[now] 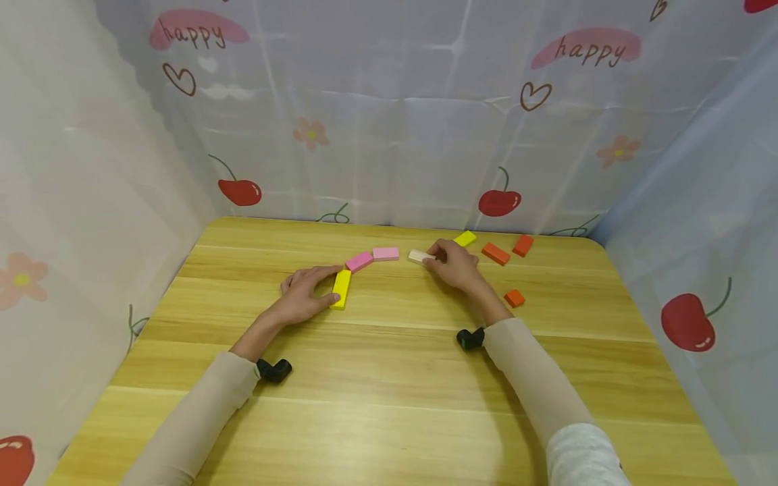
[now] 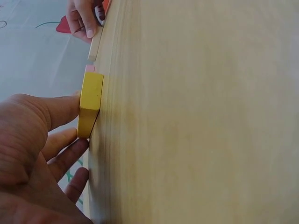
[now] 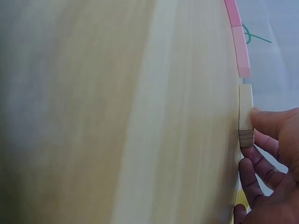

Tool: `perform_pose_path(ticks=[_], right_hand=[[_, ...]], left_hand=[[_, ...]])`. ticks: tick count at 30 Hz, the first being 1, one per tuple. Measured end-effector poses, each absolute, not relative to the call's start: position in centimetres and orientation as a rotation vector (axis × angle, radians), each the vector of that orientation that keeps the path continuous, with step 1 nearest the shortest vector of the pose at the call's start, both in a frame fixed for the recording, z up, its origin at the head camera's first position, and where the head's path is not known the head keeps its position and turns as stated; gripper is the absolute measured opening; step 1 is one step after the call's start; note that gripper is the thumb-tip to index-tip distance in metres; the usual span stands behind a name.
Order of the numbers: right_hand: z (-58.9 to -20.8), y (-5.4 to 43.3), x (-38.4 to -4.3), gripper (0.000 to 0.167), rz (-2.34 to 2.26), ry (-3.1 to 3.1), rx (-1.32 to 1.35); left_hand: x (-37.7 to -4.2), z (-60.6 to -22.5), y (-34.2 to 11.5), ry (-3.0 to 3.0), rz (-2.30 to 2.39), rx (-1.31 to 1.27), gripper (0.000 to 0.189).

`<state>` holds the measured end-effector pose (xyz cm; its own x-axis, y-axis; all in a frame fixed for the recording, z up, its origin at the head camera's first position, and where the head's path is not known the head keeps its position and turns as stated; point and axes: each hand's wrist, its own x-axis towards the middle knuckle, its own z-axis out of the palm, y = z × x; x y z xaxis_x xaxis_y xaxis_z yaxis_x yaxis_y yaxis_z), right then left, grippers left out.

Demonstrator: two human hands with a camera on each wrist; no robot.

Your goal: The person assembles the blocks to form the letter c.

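Note:
On the table, my left hand holds a yellow block by its two ends, the thumb at the near end and the fingers at the far end. A dark pink block lies at the far end of this yellow block, and a light pink block continues the line to the right. To the right of a small gap comes a plain wooden block, its right end pinched between the thumb and fingers of my right hand. Part of that block is hidden by the fingers in the head view.
Behind my right hand lies another yellow block. Two orange blocks, one long and one near the back edge, lie further right. A shorter orange block sits beside the right forearm. A printed curtain hangs behind the table.

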<state>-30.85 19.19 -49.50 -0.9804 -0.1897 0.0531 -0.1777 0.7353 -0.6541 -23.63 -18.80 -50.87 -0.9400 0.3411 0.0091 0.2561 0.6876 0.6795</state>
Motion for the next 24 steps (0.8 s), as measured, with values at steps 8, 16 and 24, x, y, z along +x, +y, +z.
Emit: perform_pose_path(ticks=[8,16,24], right_hand=[[-49.5,18.5,-30.9,0.024,-1.095,2.905,-0.311],[-49.5,18.2,-31.0,0.024,-1.097,2.896,-0.312],[-49.4,17.9,-31.2,0.024,-1.095,2.886,-0.314]], left_hand=[[-23.6,-51.0,-18.8,2.779,1.094,0.49,0.064],[-23.5,-50.8,-18.8,2.771,1.102,0.511,0.064],[-23.4,-50.7,-18.7,2.779,1.104,0.509,0.064]])
